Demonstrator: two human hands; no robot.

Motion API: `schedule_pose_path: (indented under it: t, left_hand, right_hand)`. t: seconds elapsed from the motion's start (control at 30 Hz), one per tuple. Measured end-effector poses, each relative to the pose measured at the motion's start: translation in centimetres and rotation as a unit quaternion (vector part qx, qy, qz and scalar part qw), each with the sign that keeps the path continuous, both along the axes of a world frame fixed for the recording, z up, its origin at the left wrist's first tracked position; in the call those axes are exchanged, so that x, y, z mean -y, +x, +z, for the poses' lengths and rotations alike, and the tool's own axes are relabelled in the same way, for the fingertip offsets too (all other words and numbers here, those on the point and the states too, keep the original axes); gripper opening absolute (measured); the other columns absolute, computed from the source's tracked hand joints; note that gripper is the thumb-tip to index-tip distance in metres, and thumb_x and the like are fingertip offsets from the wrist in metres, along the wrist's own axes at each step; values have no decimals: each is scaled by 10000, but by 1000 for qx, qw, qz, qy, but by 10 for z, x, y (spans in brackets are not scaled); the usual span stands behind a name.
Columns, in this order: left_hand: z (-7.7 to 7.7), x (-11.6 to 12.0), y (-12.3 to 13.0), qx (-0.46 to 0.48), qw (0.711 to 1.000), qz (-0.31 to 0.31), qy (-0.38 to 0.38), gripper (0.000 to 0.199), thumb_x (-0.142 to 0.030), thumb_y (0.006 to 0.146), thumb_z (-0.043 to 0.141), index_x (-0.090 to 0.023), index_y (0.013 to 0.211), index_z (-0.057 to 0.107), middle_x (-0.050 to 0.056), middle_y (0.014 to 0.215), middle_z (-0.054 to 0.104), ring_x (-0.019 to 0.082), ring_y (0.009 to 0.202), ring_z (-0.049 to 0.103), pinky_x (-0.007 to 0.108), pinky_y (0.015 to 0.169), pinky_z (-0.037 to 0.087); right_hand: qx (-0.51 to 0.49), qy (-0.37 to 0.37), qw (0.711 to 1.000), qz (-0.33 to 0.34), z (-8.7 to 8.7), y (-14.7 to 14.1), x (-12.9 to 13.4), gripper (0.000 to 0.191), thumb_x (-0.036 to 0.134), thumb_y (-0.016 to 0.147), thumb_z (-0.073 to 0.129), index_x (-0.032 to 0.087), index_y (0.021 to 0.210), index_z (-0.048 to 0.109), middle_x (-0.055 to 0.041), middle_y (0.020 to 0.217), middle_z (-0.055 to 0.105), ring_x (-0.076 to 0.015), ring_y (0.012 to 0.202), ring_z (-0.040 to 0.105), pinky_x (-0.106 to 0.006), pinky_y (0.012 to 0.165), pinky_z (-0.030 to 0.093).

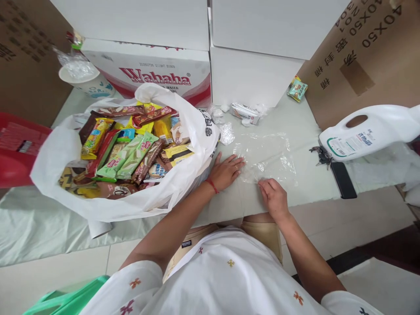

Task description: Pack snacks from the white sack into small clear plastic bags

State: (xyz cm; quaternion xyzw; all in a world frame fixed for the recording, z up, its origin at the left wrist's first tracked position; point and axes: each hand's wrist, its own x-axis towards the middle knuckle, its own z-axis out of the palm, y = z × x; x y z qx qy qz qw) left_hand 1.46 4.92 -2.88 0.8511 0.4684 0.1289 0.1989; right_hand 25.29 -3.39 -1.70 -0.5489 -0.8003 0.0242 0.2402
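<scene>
A clear plastic bag lies flattened on the pale table cover in front of me. My left hand, with a red cord at the wrist and a ring, rests flat at the bag's left edge, fingers stretched out. At the bag's near edge, my right hand has thumb and fingers pinched together on the film. Left of my hands stands a large white plastic bag, its mouth wide, full of wrapped snacks, among them green wafer packs and a yellow packet.
A white detergent jug lies at the right beside keys and a black phone. Behind stand a Wahaha carton and white boxes. Crumpled wrappers and a paper cup sit at the back.
</scene>
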Motion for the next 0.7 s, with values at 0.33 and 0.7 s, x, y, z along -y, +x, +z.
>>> schedule_pose_path:
  t: [0.33, 0.7]
  left_hand:
    - [2, 2, 2, -8, 1000, 3, 9, 445, -346, 1055, 378, -380, 1470, 535, -14, 1596, 484, 242, 1517, 377, 671, 1256, 76]
    - [1, 2, 2, -2, 1000, 15, 11, 456, -330, 1045, 374, -386, 1466, 539, -26, 1603, 473, 228, 1519, 375, 648, 1268, 81]
  right_hand:
    - [-6, 71, 997, 17, 1, 8, 12, 228, 138, 1001, 536, 207, 1048, 748, -64, 896, 703, -183, 828, 617, -297, 727, 519]
    - [-5, 47, 995, 85, 16, 7, 20, 202, 96, 983, 552, 201, 1078, 695, -68, 908, 682, -187, 820, 616, -301, 708, 530]
